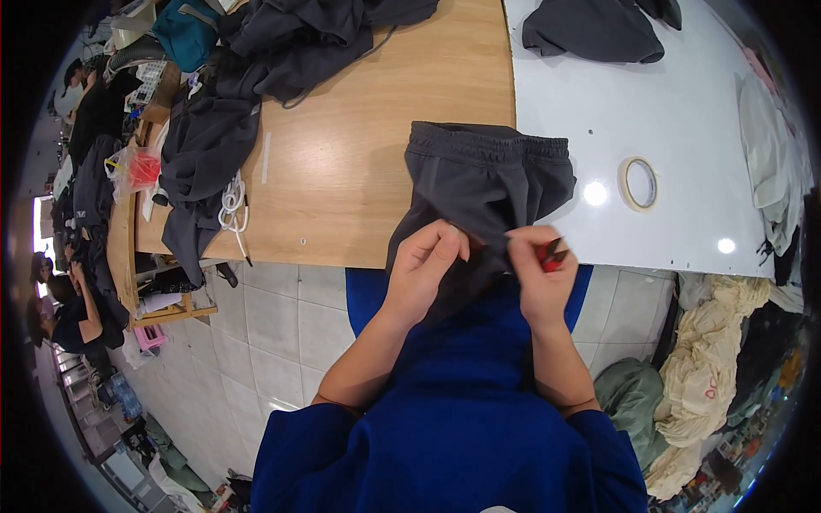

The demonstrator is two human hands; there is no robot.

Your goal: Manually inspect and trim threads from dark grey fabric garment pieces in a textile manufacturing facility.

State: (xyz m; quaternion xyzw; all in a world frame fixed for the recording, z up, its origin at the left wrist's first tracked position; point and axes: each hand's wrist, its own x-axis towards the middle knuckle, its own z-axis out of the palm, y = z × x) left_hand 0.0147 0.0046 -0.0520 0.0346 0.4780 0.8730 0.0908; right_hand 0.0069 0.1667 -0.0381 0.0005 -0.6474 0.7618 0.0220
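Dark grey trousers (466, 184) with a gathered elastic waistband lie over the table's front edge, waistband facing away from me. Their lower part hangs toward my lap. My left hand (423, 265) is closed in a pinch on the cloth near the edge. To its right, my right hand (543, 274) is closed around small red thread snips (552, 255), whose dark tips stick out past the fingers. Its thumb and forefinger also meet at the cloth and are slightly blurred. The fabric between both hands is partly hidden in shadow.
A roll of tape (639, 184) lies on the white tabletop (590, 94) at right. More dark garments (291, 43) are heaped at far left, beside a white cord (233, 205). Another dark garment (590, 30) lies far right. Cream cloth (701, 368) is piled below right. Other people sit at left.
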